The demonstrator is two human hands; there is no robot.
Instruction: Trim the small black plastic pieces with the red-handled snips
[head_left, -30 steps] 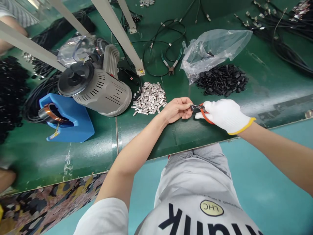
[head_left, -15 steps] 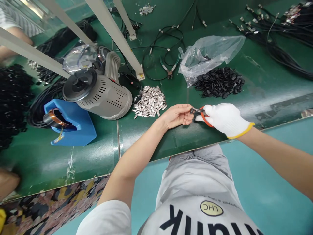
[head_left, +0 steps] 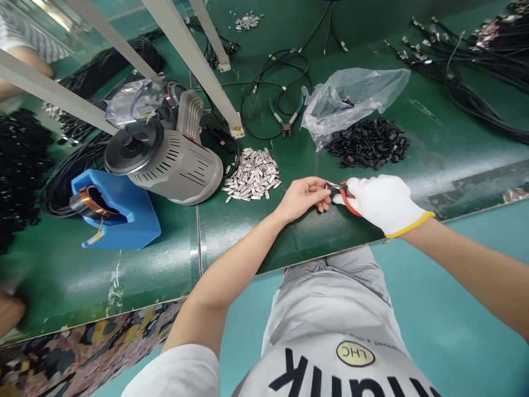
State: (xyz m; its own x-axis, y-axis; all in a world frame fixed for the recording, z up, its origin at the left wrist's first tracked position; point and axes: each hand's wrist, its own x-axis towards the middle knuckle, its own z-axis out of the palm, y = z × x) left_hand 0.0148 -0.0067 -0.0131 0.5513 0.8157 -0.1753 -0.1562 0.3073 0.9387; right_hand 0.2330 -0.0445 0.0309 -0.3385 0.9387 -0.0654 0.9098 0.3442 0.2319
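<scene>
My right hand [head_left: 378, 201], in a white knit glove with a yellow cuff, is closed around red-handled pliers [head_left: 349, 199]. Their jaws point left and meet the fingertips of my bare left hand [head_left: 306, 197]. Those fingers are pinched round a small dark piece [head_left: 327, 187] at the plier tips; it is mostly hidden, so I cannot tell its kind. Both hands are over the front part of the green bench. A pile of black plastic pieces [head_left: 370, 142] lies beyond my right hand, and a heap of small silver metal connectors [head_left: 253, 174] lies beyond my left.
A clear plastic bag [head_left: 355, 96] touches the black pile. Green-handled cutters [head_left: 286, 124] lie by looped black cables. Left stand a grey machine [head_left: 177, 162] and a blue tape dispenser [head_left: 136, 215], under white posts [head_left: 194, 66]. Cable bundles [head_left: 475, 99] lie far right. Another person's arm [head_left: 28, 66] shows far left.
My left fingers have closed in more, with the thumb now pressed toward the plier tips, covering more of the dark piece. The view has shifted slightly.
</scene>
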